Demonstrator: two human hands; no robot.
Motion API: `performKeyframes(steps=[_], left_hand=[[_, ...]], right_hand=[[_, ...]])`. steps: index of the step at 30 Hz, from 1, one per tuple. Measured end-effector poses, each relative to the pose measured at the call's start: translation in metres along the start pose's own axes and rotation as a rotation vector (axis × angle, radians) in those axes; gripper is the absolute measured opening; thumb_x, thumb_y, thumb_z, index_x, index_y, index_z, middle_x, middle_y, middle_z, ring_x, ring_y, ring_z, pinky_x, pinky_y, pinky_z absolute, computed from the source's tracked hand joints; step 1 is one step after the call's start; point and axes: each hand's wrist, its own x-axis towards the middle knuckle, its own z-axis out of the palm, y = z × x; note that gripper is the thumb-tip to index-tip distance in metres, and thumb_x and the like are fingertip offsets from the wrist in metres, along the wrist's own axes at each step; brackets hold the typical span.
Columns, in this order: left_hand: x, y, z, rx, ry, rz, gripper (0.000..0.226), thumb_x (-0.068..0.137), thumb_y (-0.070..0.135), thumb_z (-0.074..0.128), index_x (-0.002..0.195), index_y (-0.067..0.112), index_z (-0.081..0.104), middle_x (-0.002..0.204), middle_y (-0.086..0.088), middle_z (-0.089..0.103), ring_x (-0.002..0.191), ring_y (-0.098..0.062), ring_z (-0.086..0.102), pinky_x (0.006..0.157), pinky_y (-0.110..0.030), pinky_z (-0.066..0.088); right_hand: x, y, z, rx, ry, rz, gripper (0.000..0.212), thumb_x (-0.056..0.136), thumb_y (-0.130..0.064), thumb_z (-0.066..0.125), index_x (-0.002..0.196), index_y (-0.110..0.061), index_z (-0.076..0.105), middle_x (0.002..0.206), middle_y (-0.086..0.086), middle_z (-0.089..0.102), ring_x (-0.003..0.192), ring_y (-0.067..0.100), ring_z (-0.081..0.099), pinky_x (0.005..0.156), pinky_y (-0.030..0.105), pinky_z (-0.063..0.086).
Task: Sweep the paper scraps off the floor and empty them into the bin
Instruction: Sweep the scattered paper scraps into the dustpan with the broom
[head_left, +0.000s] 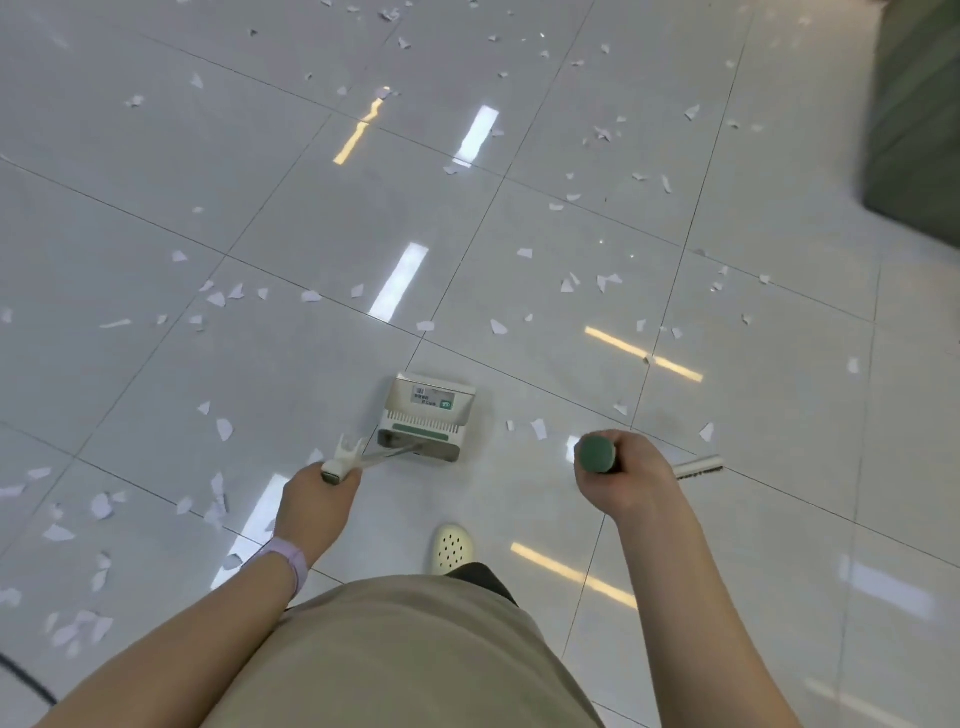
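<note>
Little torn white paper scraps (224, 429) lie all over the shiny pale grey tiled floor (779, 467), some near the feet on the left, many more far ahead and off to the right. They look very light and thin, so I think a soft push will slide them on the smooth tiles, and a fast swing may blow them away. The left hand (321, 493) has its grip wrapped round the top of the thin metal handle of a white and green plastic dustpan (423, 418), which sits on the floor just ahead with its open mouth facing away. The dustpan looks light and stiff, and the long handle is the right place to hold it, so nobody has to bend down. No scraps show inside it, so the sweeping looks barely begun. The right hand (621, 470) has its grip clenched round the green round top of a broom (698, 464), whose white head with dark bristles peeks out low on the floor just past the hand. The broom looks stiff in the stick and soft in the bristles, good for dragging paper into piles. A pale clog shoe (451, 548) stands between the two arms. A dark green blurry thing (917, 130) stands at the far right; I cannot tell if it is the bin.
</note>
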Motion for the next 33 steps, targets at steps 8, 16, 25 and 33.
performKeyframes(steps=[8, 16, 25, 33], left_hand=[[-0.017, -0.016, -0.013, -0.081, 0.013, -0.058, 0.042, 0.093, 0.032, 0.068, 0.061, 0.014, 0.048, 0.054, 0.001, 0.047, 0.051, -0.019, 0.04, 0.051, -0.028, 0.032], [-0.027, -0.033, -0.016, -0.159, 0.117, -0.239, 0.039, 0.089, 0.03, 0.069, 0.061, 0.007, 0.054, 0.051, -0.007, 0.052, 0.053, -0.03, 0.049, 0.058, -0.047, 0.056], [-0.021, -0.002, 0.007, -0.022, 0.054, -0.108, 0.037, 0.093, 0.027, 0.067, 0.062, 0.009, 0.056, 0.06, -0.009, 0.059, 0.06, -0.027, 0.054, 0.056, -0.031, 0.039], [-0.003, 0.058, 0.031, -0.064, 0.002, -0.006, 0.034, 0.092, 0.023, 0.068, 0.07, -0.002, 0.06, 0.065, -0.013, 0.06, 0.061, -0.028, 0.049, 0.057, -0.032, 0.038]], right_hand=[[0.064, 0.059, 0.021, -0.358, -0.11, 0.194, 0.028, 0.087, 0.007, 0.041, 0.066, -0.011, 0.043, 0.053, 0.002, 0.04, 0.036, 0.013, 0.043, 0.035, 0.016, 0.041], [0.134, 0.034, 0.031, -0.515, -0.361, 0.402, 0.042, 0.075, 0.013, 0.068, 0.088, -0.014, 0.04, 0.057, -0.006, 0.032, 0.035, 0.006, 0.037, 0.031, 0.019, 0.038], [0.096, -0.024, 0.034, -0.605, -0.383, 0.3, 0.011, 0.091, 0.001, 0.053, 0.092, -0.009, 0.049, 0.063, -0.006, 0.034, 0.035, 0.004, 0.036, 0.033, 0.014, 0.037], [0.062, -0.049, -0.036, -0.391, -0.168, 0.057, 0.019, 0.084, 0.005, 0.051, 0.082, -0.012, 0.044, 0.054, -0.004, 0.036, 0.034, 0.005, 0.036, 0.035, 0.013, 0.037]])
